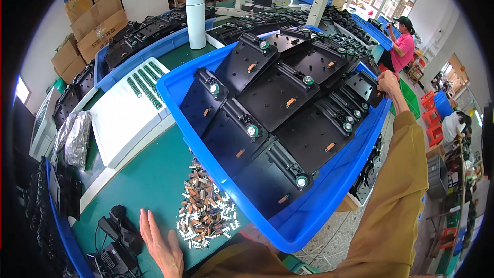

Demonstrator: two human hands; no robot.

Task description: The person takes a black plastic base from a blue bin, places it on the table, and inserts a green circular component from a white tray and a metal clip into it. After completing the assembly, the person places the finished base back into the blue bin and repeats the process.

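A large blue plastic bin (229,188) sits tilted across the table's edge, filled with overlapping flat black plastic panels (272,98). Each visible panel bears a ribbed bar, a round silver-and-green piece and mostly a small orange part. My right arm reaches to the bin's far right corner, where my right hand (389,83) is closed at the rim, close against one panel; the fingertips are partly hidden. My left hand (161,244) is spread flat with nothing in it, low over the green tabletop. It lies between a pile of small orange-and-white switch-like parts (206,208) and a black corded device (121,229).
On the left, a white tray (123,118) holds rows of green coil-like pieces beside a clear bag (77,139). A white bottle (195,23) stands behind the bin. More panel-filled bins (149,49) line the back. A person in pink (404,51) works at the far right.
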